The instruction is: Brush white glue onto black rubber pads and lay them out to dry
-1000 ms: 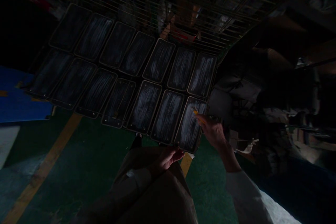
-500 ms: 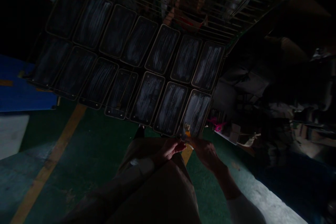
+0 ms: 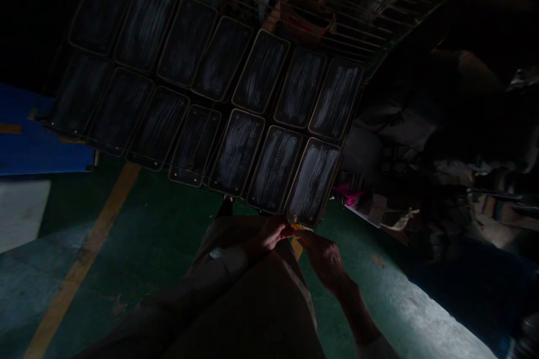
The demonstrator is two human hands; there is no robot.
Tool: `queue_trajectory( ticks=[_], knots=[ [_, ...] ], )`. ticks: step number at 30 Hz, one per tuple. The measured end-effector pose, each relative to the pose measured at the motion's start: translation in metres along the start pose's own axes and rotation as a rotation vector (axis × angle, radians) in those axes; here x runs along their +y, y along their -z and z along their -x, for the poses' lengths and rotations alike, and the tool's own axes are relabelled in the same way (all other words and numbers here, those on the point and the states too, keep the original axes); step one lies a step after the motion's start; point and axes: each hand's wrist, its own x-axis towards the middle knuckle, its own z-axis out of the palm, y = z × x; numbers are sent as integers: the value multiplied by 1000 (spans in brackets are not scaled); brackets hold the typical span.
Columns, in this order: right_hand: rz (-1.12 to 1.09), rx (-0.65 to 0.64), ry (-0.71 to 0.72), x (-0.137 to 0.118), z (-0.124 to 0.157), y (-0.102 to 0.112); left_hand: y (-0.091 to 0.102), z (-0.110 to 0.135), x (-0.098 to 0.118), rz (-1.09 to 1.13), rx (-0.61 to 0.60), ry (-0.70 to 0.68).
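Observation:
My right hand (image 3: 326, 258) is closed around a small brush with a yellow-orange handle (image 3: 296, 227). The brush head is down at the near corner of the closest dark panel (image 3: 314, 179), which has rounded corners, a pale rim and whitish streaks. My left hand (image 3: 272, 234) is closed right beside the brush, below that panel's near edge. What its curled fingers hold, if anything, is too dark to make out. Another streaked panel (image 3: 274, 168) lies just left of the nearest one.
Two rows of similar panels (image 3: 145, 25) cover a slanted rack. Behind stands a wire shelf (image 3: 357, 28) with a cardboard box (image 3: 290, 19). A blue box (image 3: 42, 140) is at left, a pink item (image 3: 349, 195) at right. The green floor (image 3: 147, 235) has a yellow line (image 3: 96, 252).
The brush has come down and toward me, from over the nearest panel to its near corner beside my left hand. The view has shifted slightly.

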Motion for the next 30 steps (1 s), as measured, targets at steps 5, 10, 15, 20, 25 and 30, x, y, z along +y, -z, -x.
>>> queue_trajectory(
  ticks=[5, 10, 15, 20, 25, 30],
  knots=[
    [-113, 33, -153, 14, -8, 27, 1, -5, -5, 10, 72, 26],
    [-20, 230, -138, 50, -51, 72, 4, -9, -10, -4, 22, -17],
    [137, 408, -85, 64, -88, 105, 7, -15, -15, -17, 60, 9],
    [260, 451, 15, 64, -114, 108, 5, -17, -16, -22, 80, 11],
    [175, 279, 49, 55, -99, 82, 4, -17, -16, -22, 84, 2],
    [-24, 270, -19, 48, -91, 84, 4, -14, -12, -2, 68, 15]
  ],
)
